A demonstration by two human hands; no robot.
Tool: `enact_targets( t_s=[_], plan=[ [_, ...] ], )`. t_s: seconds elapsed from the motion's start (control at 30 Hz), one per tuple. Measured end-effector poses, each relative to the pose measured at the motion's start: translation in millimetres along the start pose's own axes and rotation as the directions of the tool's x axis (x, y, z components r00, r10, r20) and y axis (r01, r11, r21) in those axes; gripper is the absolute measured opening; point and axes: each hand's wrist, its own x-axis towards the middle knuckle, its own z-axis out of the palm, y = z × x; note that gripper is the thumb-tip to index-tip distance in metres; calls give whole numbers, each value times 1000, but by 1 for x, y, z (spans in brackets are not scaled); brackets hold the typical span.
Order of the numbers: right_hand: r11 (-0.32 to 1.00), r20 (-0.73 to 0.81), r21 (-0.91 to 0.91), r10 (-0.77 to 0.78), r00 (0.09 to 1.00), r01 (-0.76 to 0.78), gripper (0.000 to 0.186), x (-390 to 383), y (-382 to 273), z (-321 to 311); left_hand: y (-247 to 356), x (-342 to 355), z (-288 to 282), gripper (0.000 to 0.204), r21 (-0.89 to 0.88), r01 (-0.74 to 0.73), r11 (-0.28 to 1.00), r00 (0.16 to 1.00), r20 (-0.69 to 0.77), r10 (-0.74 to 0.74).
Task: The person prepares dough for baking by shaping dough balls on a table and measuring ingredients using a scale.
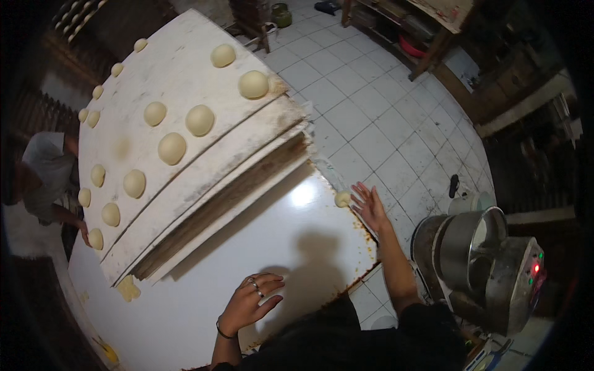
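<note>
My right hand (371, 209) is stretched out over the right edge of the white table (229, 247), its fingers spread. Just left of its fingers is a small pale dough ball (342, 198); whether they touch I cannot tell. Nearer to me, my left hand (253, 300), with rings and a dark wristband, hovers above the tabletop, empty, its fingers apart and slightly bent. Round dough balls (200, 120) sit spaced out on a floury wooden board (185, 68), the top one of a stack on the table's far side.
At the left, another person (46, 167) has a hand by a dough ball (94, 238) at the board's corner. A flattened dough piece (129, 289) lies below that corner. To my right stands a metal mixer (476, 253). A wooden bench (433, 18) is at the back.
</note>
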Motion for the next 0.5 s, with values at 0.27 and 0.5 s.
enact_targets(
  t_s=[0.27, 0.5],
  plan=[
    [908, 127, -406, -51, 991, 99, 37, 0, -2, 26, 9, -21, 4, 26, -35, 77, 996, 996, -46, -79],
    [776, -62, 619, -101, 993, 117, 23, -6, -50, 38, 10, -61, -12, 26, -47, 131, 990, 974, -182, -137]
  ],
)
